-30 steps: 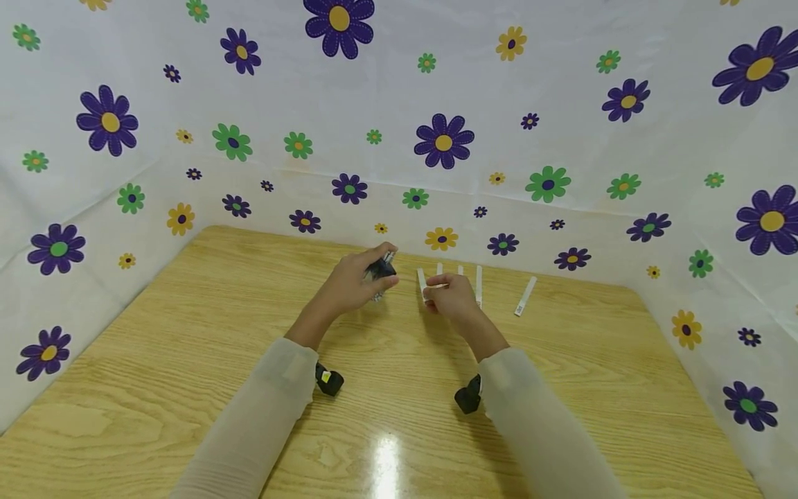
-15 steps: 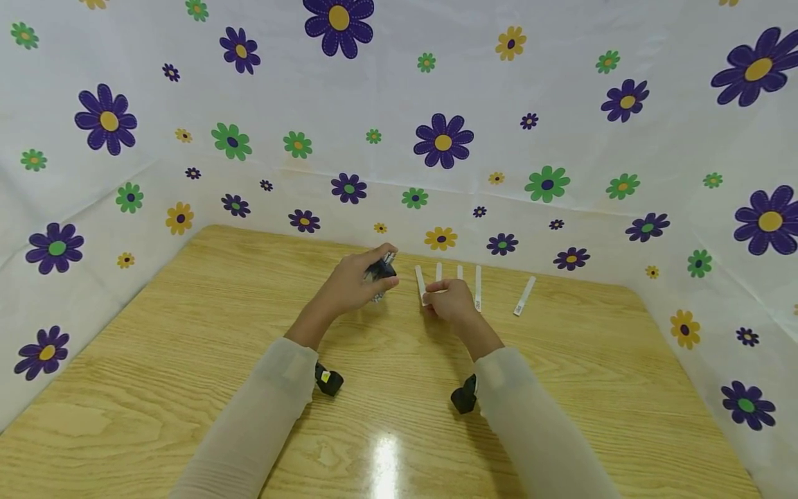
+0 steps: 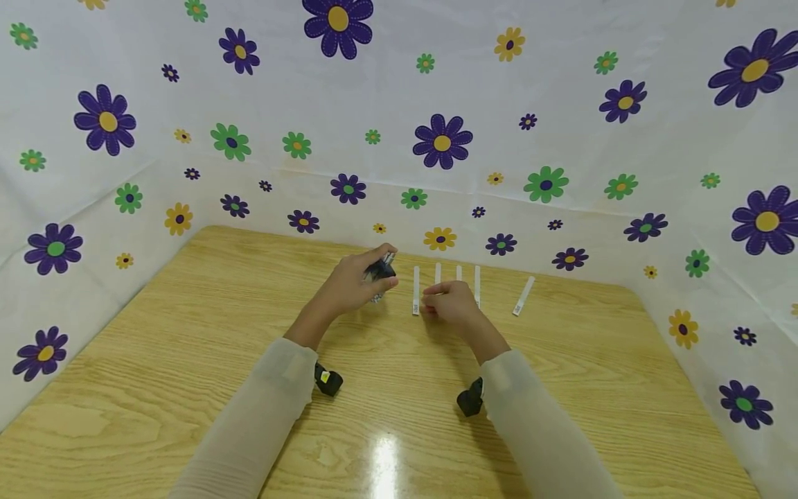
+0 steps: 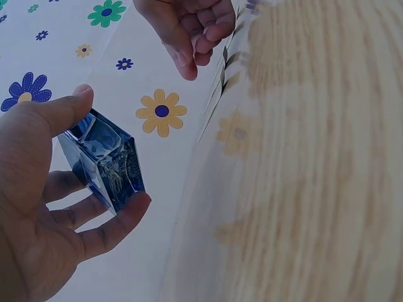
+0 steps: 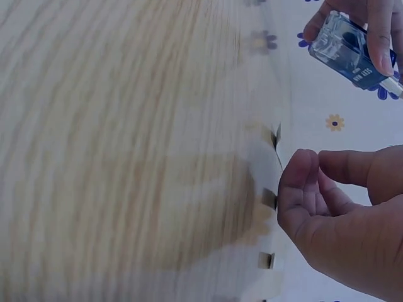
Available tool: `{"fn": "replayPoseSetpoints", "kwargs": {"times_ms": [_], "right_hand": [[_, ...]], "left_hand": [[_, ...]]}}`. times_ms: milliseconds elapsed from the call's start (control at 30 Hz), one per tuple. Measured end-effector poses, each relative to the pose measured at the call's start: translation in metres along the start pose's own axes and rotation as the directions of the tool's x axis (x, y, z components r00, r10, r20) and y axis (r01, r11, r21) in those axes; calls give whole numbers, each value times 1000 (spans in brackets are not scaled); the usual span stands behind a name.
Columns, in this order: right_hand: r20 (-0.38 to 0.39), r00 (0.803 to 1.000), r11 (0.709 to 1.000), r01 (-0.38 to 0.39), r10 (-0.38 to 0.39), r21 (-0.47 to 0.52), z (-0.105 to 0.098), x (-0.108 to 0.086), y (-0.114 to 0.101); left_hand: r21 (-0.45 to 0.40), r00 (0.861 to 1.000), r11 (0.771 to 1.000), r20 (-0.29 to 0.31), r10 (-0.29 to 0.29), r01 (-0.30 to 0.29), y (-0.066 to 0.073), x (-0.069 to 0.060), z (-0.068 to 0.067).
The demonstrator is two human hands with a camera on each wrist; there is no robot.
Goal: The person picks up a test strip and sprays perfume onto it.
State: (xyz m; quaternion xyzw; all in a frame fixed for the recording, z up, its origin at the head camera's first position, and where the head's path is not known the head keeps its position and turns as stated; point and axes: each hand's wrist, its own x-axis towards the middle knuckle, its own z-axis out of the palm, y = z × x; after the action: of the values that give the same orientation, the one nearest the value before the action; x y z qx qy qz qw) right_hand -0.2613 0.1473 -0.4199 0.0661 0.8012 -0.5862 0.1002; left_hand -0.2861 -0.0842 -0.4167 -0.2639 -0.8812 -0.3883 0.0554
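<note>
My left hand (image 3: 352, 281) grips a blue glass perfume bottle (image 4: 104, 157) between thumb and fingers, held tilted above the table. The bottle's lettering and clear base show in the right wrist view. My right hand (image 3: 450, 301) is just right of a white paper strip (image 3: 415, 287), apart from it. That strip lies straight, with dark print at its near end. In the right wrist view, the right thumb and loosely curled fingers come close together with nothing visible between them. Beyond this hand lie more white strips (image 3: 477, 278), their near ends partly hidden by it.
A separate white strip (image 3: 524, 296) lies slanted farther right. The wooden table (image 3: 206, 360) ends at a white cloth backdrop (image 3: 386, 90) with printed flowers, which also rises at both sides. Dark wrist cameras (image 3: 329, 382) sit under both sleeves.
The leftmost strip, slanted and at my right fingers before, now lies straight and free of them. My right hand has let go of it. The left hand and bottle have stayed in place.
</note>
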Motion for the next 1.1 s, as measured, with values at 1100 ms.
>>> {"fn": "replayPoseSetpoints", "kwargs": {"times_ms": [1100], "right_hand": [[-94, 995, 991, -40, 28, -126, -134, -17, 38]], "left_hand": [[0, 1000, 1000, 16, 2, -2, 1, -1, -2]]}}
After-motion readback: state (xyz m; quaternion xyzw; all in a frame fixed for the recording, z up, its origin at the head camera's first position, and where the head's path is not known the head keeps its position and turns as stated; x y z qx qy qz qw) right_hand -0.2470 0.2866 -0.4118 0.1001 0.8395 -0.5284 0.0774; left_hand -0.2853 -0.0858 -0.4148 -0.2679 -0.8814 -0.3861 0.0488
